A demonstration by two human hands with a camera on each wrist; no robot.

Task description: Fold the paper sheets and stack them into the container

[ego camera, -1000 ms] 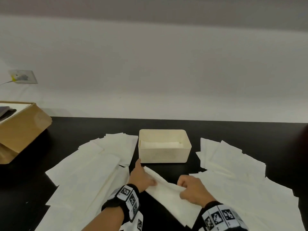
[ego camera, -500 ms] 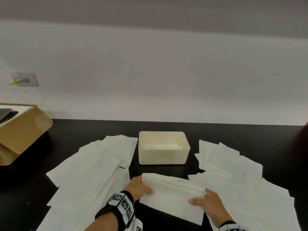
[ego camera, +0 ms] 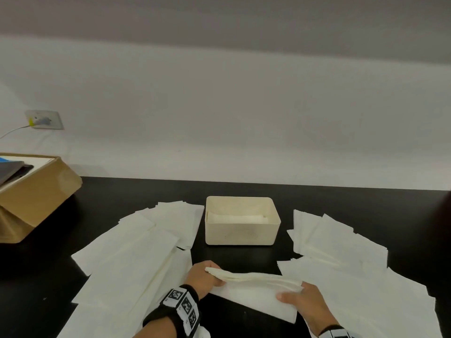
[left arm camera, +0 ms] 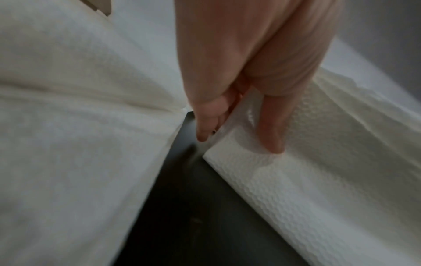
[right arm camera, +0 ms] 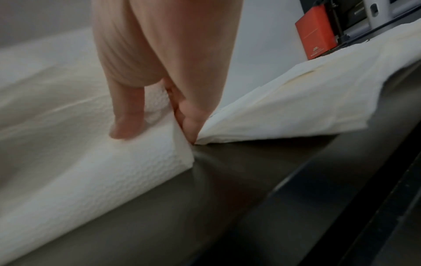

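Two hands (ego camera: pixel 205 279) (ego camera: pixel 305 301), one sheet (ego camera: pixel 253 293), one container (ego camera: pixel 241 230)

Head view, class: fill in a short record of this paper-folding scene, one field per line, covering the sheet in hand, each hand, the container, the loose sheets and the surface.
Sheet in hand: paper sheet, partly folded, far edge lifted off the table
Left hand: left hand pinches the sheet's left end
Right hand: right hand pinches the sheet's right end
Container: cream container, beyond the sheet, folded paper already inside
Loose sheets: left pile and right pile, flat on either side
Surface: black table
Other: cardboard box at far left
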